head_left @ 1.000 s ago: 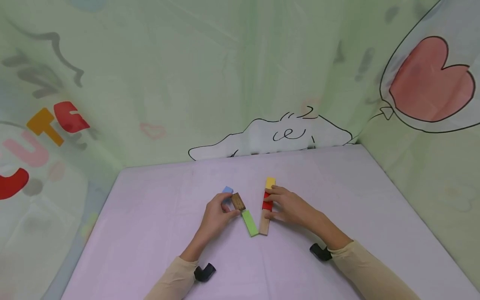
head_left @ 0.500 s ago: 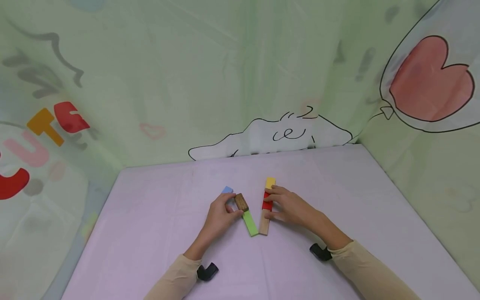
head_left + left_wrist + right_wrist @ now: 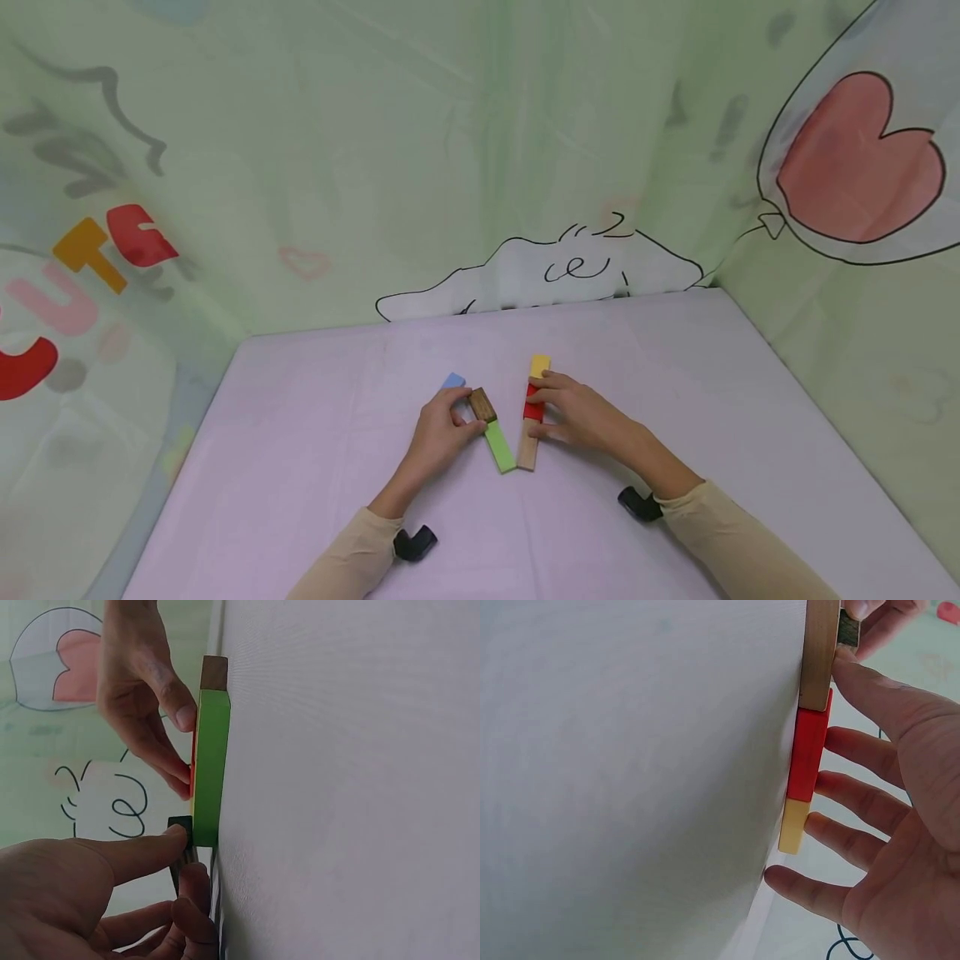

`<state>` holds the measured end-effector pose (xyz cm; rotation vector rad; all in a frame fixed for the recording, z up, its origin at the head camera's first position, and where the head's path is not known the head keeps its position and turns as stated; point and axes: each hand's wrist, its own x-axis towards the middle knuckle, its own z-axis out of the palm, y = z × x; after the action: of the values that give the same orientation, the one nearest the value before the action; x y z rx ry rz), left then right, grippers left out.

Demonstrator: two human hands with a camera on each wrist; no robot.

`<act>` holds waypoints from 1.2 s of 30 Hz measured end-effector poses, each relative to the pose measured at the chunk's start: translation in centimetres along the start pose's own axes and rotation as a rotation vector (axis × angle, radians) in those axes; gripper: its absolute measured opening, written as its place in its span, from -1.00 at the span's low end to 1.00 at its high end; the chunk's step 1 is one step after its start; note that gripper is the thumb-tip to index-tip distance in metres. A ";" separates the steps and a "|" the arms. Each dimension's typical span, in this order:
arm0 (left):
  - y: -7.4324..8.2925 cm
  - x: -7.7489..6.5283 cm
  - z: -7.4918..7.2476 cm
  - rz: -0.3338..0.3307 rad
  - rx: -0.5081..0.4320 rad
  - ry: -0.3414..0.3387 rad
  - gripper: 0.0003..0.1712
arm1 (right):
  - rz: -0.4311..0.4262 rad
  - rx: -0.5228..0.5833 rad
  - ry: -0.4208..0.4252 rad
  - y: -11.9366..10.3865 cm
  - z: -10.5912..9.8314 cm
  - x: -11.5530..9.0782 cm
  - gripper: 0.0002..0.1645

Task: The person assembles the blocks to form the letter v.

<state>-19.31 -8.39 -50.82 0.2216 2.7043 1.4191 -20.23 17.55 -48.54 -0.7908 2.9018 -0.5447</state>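
In the head view my left hand [image 3: 438, 432] pinches a dark brown wooden block [image 3: 482, 405] between thumb and fingers, at the far end of a green block [image 3: 500, 447]. Whether the brown block lies on the table or slightly raised I cannot tell. My right hand [image 3: 581, 410] rests with extended fingers along a row of blocks: yellow [image 3: 540, 366] at the far end, red [image 3: 534, 405] in the middle, pale wood [image 3: 528, 446] nearest. In the right wrist view its fingertips [image 3: 832, 781] touch the row's side. The green and pale wood blocks meet at their near ends, forming a V.
A blue block [image 3: 453, 380] lies just beyond my left fingers, partly hidden by them. All the blocks are on a table with a pale lilac cover [image 3: 330, 417]. A printed green curtain [image 3: 360, 167] hangs behind the table and along its sides.
My left hand has shifted slightly right with the brown block, bringing it in line with the green one; over the last half second it stays put. The right hand has not moved.
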 end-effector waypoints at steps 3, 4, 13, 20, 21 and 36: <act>-0.1 0.0 0.0 -0.003 0.003 -0.002 -0.32 | -0.001 -0.005 0.004 0.0 0.0 -0.1 -0.38; -0.1 0.1 0.0 -0.003 0.006 -0.003 -0.32 | 0.002 -0.001 0.005 0.1 0.0 -0.1 -0.38; -0.4 0.2 0.1 0.009 0.017 -0.011 -0.33 | -0.003 0.004 0.009 -0.1 -0.1 -0.1 -0.40; -0.5 0.2 0.3 0.004 0.029 -0.015 -0.33 | 0.008 0.006 0.002 -0.1 -0.1 0.0 -0.40; -0.5 0.2 0.3 0.003 0.032 -0.015 -0.33 | 0.005 0.001 0.003 -0.1 -0.1 0.0 -0.40; -0.5 0.1 0.3 0.021 0.025 -0.011 -0.35 | 0.001 -0.003 0.003 -0.1 -0.2 -0.2 -0.39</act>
<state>-19.39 -8.46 -51.43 0.2595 2.7204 1.3855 -20.08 17.60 -48.31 -0.7888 2.9065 -0.5429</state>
